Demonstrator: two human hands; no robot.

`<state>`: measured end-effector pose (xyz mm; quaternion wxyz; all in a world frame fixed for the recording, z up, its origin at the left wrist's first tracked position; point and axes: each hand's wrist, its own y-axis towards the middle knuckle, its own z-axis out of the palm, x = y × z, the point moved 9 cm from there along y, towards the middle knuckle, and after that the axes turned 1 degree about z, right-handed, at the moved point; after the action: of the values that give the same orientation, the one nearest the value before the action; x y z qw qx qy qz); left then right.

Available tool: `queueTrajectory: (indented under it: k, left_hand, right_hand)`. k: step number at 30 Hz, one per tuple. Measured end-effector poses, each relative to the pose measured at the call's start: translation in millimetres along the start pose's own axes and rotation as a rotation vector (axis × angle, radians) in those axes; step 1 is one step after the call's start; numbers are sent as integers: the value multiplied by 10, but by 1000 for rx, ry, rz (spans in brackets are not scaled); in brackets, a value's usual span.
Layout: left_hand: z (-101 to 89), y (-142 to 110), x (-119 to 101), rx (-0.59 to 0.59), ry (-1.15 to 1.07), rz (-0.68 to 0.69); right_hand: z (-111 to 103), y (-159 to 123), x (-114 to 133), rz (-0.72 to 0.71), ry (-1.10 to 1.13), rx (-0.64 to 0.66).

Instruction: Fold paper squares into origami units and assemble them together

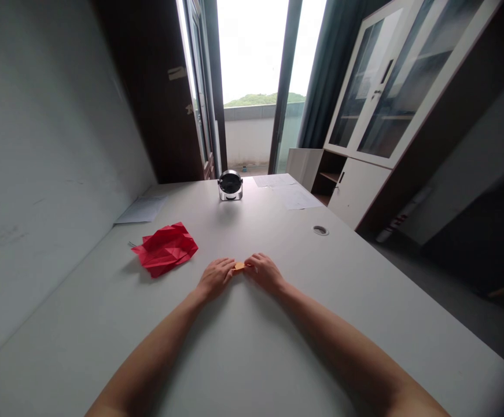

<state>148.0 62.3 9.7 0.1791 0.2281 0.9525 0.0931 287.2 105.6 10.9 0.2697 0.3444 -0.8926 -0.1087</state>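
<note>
A small piece of orange paper (pixel 239 266) lies low over the white table (pixel 252 336), between my two hands. The fingers of my left hand (pixel 217 277) are closed on its left end. On its right end, the fingers of my right hand (pixel 265 271) are pinched. Only the middle of the paper shows; its ends are hidden under my fingers. To the left of my left hand rests a creased sheet of red paper (pixel 167 249), with fold lines all over it and a thin dark piece sticking out at its left edge.
Beyond my hands stands a small round black device on a metal stand (pixel 230 185). White sheets (pixel 301 197) lie at the far right, another sheet (pixel 141 209) by the left wall. A round cable hole (pixel 320 230) is set in the table near its right edge. A glass-door cabinet (pixel 390 87) stands behind.
</note>
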Motion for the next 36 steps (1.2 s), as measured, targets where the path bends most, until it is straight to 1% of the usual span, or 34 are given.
queueTrajectory:
  k: [4, 6, 9, 13, 18, 22, 25, 31, 36]
  left_hand:
    - [-31, 9, -10, -33, -18, -3]
    - [-42, 15, -19, -40, -20, 0]
    - [-70, 21, -37, -52, -26, -3]
    - [-120, 15, -96, -57, -35, -15]
    - [-160, 16, -212, -68, -4, 27]
    - [-183, 25, -201, -116, 3, 30]
    - [-196, 21, -201, -136, 14, 53]
    - [-221, 6, -209, -166, 88, 54]
    - [-268, 4, -183, -227, 149, 20]
  right_hand:
    - [17, -10, 30, 39, -69, 0]
    - [40, -15, 49, 63, -68, 6]
    - [63, -16, 100, 72, -5, 2]
    - [34, -10, 189, 42, 92, -46]
    - [-61, -9, 221, 70, 216, -109]
    - [-179, -12, 239, 59, 309, -192]
    - [-220, -12, 251, 37, 345, -232]
    - [-204, -16, 269, 28, 370, -260]
    - [-198, -22, 313, 19, 385, -231]
